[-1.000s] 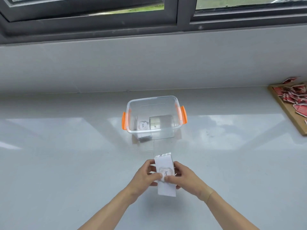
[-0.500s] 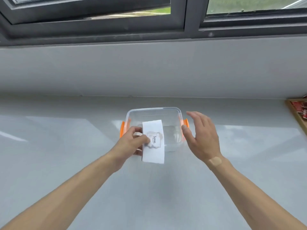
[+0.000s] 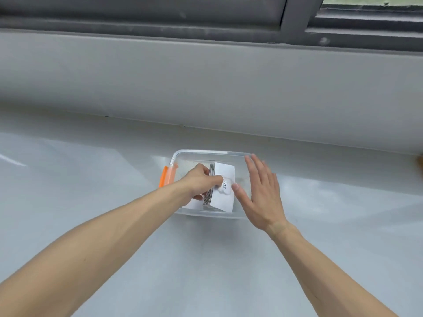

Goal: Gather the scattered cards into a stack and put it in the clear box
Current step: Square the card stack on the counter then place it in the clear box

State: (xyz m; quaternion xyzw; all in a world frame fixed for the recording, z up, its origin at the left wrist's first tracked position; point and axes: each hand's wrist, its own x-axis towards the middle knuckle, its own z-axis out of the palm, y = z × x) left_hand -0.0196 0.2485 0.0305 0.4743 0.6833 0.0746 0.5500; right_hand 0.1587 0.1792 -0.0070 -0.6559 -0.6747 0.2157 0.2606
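The clear box (image 3: 207, 152) with orange side handles (image 3: 164, 179) sits on the grey counter near the wall. My left hand (image 3: 198, 180) grips a stack of white cards (image 3: 223, 187) inside the box, tilted on its edge; the top card reads "love". My right hand (image 3: 259, 191) is flat with fingers apart over the box's right side, its thumb tip touching the top card. That hand hides the box's right handle. Another white card (image 3: 194, 204) lies on the box floor under my left hand.
The glossy grey counter (image 3: 91, 202) spreads out on both sides of the box. A grey wall ledge and dark window frame (image 3: 295, 21) rise behind it. A sliver of a wooden board (image 3: 420, 160) shows at the far right edge.
The stack went from both hands near me to my left hand alone, then forward and down into the box. My right hand let go and moved over the box's right side.
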